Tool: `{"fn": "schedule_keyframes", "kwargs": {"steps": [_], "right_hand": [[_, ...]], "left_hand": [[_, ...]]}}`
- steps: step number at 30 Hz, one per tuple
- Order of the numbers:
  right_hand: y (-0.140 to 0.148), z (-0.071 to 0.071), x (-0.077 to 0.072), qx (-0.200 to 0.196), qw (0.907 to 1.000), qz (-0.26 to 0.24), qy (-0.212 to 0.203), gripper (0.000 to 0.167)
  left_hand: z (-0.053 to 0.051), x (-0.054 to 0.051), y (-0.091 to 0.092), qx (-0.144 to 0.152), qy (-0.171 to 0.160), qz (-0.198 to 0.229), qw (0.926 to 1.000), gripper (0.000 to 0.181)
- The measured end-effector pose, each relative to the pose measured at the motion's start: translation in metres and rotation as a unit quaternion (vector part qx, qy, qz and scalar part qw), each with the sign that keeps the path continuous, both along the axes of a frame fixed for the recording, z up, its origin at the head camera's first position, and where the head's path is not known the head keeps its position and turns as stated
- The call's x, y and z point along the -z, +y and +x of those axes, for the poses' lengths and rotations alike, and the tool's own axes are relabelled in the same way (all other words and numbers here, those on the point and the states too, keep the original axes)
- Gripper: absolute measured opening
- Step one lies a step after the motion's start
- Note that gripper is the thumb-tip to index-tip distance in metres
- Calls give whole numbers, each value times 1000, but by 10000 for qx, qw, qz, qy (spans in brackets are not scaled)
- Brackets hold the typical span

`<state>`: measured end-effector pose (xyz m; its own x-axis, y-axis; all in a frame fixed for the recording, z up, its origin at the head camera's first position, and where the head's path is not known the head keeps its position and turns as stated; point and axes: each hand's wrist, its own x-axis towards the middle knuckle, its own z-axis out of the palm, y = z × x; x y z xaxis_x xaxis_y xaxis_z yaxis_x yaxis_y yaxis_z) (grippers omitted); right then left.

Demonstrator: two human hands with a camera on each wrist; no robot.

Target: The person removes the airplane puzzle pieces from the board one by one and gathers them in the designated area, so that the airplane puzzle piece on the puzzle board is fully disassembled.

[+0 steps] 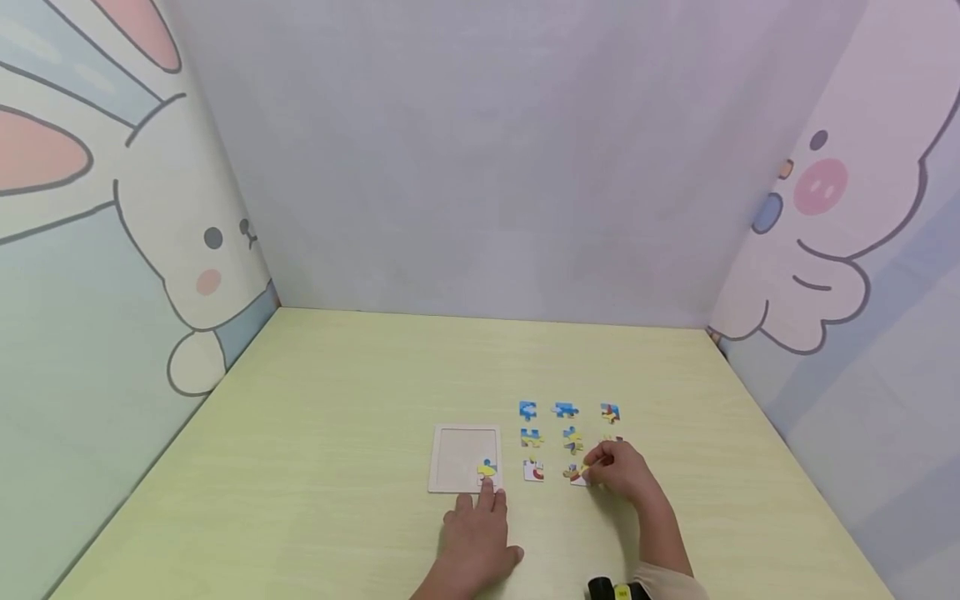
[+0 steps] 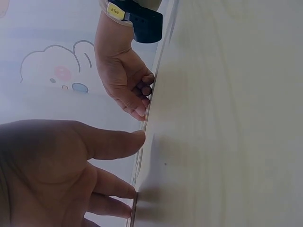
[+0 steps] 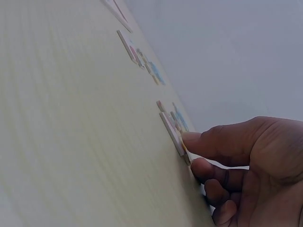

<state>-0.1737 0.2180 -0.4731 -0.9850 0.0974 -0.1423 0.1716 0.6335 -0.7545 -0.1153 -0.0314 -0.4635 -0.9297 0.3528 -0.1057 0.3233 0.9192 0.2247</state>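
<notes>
In the head view, my left hand (image 1: 476,542) reaches the lower right corner of a pale square puzzle tray (image 1: 432,458). Its extended fingers touch the rim and the edge of the yellow, blue and white puzzle piecework (image 1: 487,468) inside. Fingertips cover part of that piecework, so I cannot tell if it is one piece or two. To the right, my right hand (image 1: 622,473) pinches a white, red and yellow puzzle piece (image 1: 577,477) between thumb and forefinger at the table surface. In the right wrist view, that piece (image 3: 171,132) appears edge-on by the thumb tip.
Several loose jigsaw pieces lie in rows right of the tray, including a blue one (image 1: 528,410) at the back and a white and red one (image 1: 533,471) in front. The right hand partly hides another (image 1: 617,438). Cartoon-printed walls enclose the pale table (image 1: 300,467).
</notes>
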Motion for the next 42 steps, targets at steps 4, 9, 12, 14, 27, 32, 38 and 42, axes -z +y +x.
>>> {"fn": "schedule_keyframes", "kwargs": {"steps": [4,9,12,14,27,32,38,42], "right_hand": [[-1,0,-1,10,10000,-39,29,13],[-8,1,-3,-6,9999,-101,10,12],[-14,1,-5,-51,9999,-120,66,12],[-19,1,-6,-95,9997,-198,119,13],[-56,-12,-2,-997,9900,-580,815,14],[-75,-15,-1,-1347,9841,-691,932,14],[-93,-22,5,-1840,9748,-426,1189,12],[-101,-25,8,-2045,9710,-380,1177,12]], "left_hand": [[-1,-2,-1,-4,-50,58,10000,72],[-1,-2,-5,-20,-125,242,9996,71],[-2,-2,-8,-42,-114,366,9993,69],[-2,-1,-9,-49,-74,438,9990,67],[-14,0,-29,250,-37,483,9985,60],[-21,1,-42,409,-87,579,9974,57],[-33,2,-56,403,123,903,9950,52],[-43,5,-63,364,328,1066,9931,48]]}}
